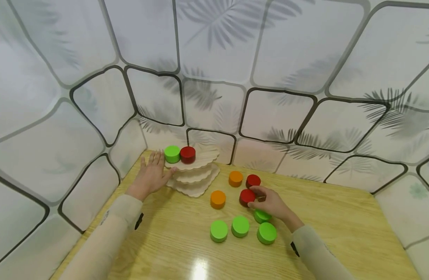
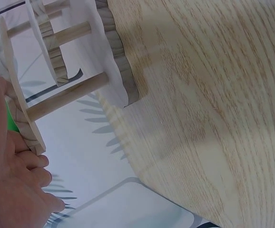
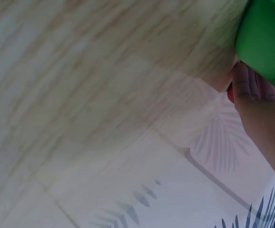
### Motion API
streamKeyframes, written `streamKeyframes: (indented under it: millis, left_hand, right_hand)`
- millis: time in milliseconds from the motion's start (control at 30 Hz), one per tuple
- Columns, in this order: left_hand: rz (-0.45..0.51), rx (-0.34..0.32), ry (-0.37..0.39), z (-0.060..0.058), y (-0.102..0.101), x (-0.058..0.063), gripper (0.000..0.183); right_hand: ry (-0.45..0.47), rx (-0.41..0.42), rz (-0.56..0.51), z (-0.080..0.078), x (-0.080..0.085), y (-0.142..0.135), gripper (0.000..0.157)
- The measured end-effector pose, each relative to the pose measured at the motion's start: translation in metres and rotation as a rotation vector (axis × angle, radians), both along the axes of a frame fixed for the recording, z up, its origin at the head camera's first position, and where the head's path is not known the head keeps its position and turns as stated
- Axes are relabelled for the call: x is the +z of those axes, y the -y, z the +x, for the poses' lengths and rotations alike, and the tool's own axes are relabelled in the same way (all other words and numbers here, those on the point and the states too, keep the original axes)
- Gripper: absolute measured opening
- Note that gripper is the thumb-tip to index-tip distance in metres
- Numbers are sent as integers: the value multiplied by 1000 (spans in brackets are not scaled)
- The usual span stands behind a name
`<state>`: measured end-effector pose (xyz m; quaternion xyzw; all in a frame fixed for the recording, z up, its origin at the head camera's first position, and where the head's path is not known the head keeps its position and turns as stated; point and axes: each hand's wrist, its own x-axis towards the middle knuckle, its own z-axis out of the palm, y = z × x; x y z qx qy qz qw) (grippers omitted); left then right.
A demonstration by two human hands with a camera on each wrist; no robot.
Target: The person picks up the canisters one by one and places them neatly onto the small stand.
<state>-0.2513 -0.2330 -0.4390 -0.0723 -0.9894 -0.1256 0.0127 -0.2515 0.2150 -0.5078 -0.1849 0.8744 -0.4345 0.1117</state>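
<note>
A wooden three-tier stand (image 1: 196,177) with wavy edges stands in the back left corner; posts join its tiers in the left wrist view. A green cylinder (image 1: 172,154) and a red cylinder (image 1: 188,155) sit side by side on its top tier. My left hand (image 1: 153,173) holds that tier's left end, thumb at the front edge, fingers beside the green cylinder. My right hand (image 1: 272,202) pinches another red cylinder (image 1: 247,198) between thumb and fingers, low over the table. Mostly hidden by the hand, a green cylinder (image 1: 261,216) sits just below it; it looms large in the right wrist view.
On the wood-grain table (image 1: 172,233), a third red cylinder (image 1: 253,181) sits right behind the held one. Two orange cylinders, one farther back (image 1: 235,178), are to its left. Several green cylinders (image 1: 240,226) stand nearer me. Patterned walls (image 1: 214,105) rise behind and at both sides.
</note>
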Motion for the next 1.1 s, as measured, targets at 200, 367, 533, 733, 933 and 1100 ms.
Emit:
streamKeyframes:
  millis: [200, 367, 533, 733, 933, 1100]
  left_hand:
    - [-19, -2, -7, 0, 0, 0, 93]
    - [-28, 0, -7, 0, 0, 0, 93]
    - [-33, -2, -4, -1, 1, 0, 93]
    - [-32, -5, -7, 0, 2, 0, 92]
    - [-29, -11, -4, -1, 0, 1, 91]
    - [-29, -8, -4, -1, -1, 2, 90]
  right_hand:
    - [2, -8, 8, 0, 0, 1, 63]
    - [-2, -10, 23, -1, -2, 3, 62]
    - [-14, -9, 25, -1, -3, 5, 59]
    - [-13, -17, 25, -1, -4, 6, 57]
    - [-33, -15, 23, -2, -1, 7, 57]
    - [-24, -40, 21, -5, 7, 9, 59]
